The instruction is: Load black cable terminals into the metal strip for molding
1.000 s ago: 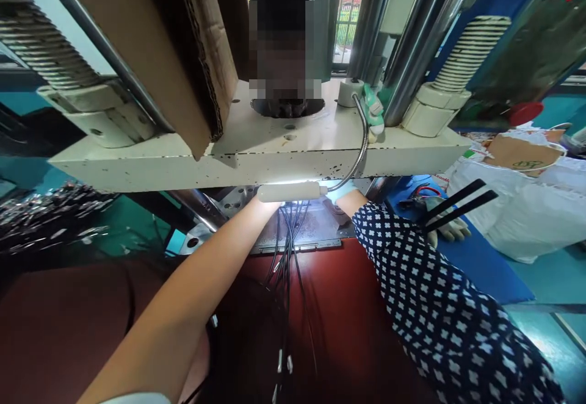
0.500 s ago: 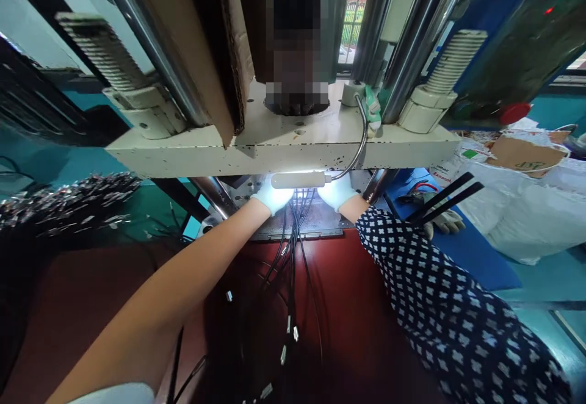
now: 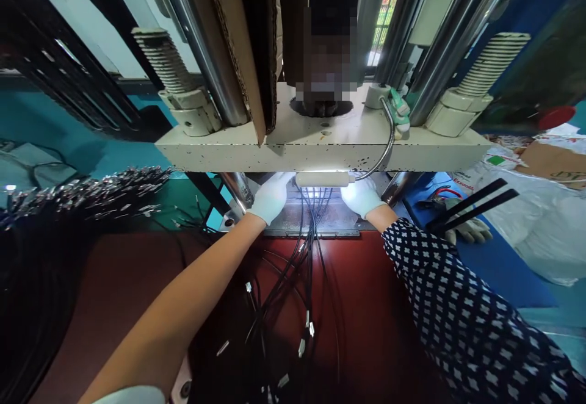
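My left hand (image 3: 270, 199), in a pale glove, reaches under the front edge of the cream press plate (image 3: 315, 158). It is left of a bunch of thin black cables (image 3: 312, 224), and its fingers are hidden by the plate and glare. On the other side of the cables is my right hand (image 3: 361, 198), also gloved, its fingers out of sight behind the lamp and plate. The cables run from a metal mould plate (image 3: 284, 226) between my hands toward me, with small silvery connectors (image 3: 302, 346) at their ends. A lit white lamp (image 3: 322, 179) hangs in front.
A thick bundle of black cables with shiny ends (image 3: 101, 196) lies at left. At right, a blue board (image 3: 485, 270) carries a grey glove (image 3: 473, 230) and two black bars (image 3: 476, 205). White sacks (image 3: 540, 221) stand beyond. Dark red tabletop (image 3: 366, 306) lies before me.
The head view has swung left, so the press appears farther right. My left hand has drawn back a little leftward from the lamp and cables; my right hand stays about the same beside them.
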Demonstrator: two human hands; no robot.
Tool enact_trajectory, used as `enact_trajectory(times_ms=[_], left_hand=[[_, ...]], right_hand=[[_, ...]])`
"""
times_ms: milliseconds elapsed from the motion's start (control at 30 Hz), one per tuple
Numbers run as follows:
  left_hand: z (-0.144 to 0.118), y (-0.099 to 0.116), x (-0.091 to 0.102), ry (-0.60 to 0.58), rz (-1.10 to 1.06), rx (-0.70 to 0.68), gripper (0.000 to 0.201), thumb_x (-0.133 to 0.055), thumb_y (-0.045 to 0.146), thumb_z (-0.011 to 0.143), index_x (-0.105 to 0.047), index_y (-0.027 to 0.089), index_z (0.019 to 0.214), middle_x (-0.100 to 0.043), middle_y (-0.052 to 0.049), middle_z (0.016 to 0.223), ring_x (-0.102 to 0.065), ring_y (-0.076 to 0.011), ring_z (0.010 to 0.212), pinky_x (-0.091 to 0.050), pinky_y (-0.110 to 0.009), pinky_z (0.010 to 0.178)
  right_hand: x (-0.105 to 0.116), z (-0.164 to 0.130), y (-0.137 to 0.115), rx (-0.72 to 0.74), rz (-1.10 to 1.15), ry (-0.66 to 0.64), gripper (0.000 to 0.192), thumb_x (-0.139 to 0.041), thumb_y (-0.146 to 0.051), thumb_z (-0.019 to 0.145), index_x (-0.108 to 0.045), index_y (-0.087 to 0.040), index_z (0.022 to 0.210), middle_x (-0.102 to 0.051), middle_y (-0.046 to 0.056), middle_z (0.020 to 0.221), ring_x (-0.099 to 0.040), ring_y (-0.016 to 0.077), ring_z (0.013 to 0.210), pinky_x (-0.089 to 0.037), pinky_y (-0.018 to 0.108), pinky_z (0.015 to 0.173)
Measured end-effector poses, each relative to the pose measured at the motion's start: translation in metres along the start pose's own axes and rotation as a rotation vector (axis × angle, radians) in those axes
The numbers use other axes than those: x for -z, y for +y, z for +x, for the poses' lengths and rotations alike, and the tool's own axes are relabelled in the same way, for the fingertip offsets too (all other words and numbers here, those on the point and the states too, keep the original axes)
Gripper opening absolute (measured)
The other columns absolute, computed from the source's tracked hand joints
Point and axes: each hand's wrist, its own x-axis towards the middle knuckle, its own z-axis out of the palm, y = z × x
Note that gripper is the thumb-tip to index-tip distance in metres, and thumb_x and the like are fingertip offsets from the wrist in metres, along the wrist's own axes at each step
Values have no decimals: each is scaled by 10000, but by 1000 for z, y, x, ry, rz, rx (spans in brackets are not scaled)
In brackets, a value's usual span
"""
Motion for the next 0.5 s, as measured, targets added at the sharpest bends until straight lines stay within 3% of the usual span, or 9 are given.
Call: enact_trajectory(times_ms=[233, 500], left_hand=[[10, 3, 0, -65, 64, -14, 384, -441, 108, 897, -673, 139, 1202, -686, -141, 1158, -632, -259, 1096, -504, -304, 915], [18, 26, -3, -103, 117, -16, 340, -437, 103, 873, -706, 127, 1078, -695, -149, 1044, -638, -266, 1032, -500, -373, 927]], right_hand=[[-4, 3, -3, -36, -2, 21, 443, -346, -200, 915, -670, -202, 1217, -666, 125, 1077, -612, 189, 1032, -427, 305, 958], [-8, 7, 0, -50, 37, 8, 407, -384, -188, 890, -666, -131, 1178, -658, 132, 1068, -575, 199, 1104, -408, 314, 1016]])
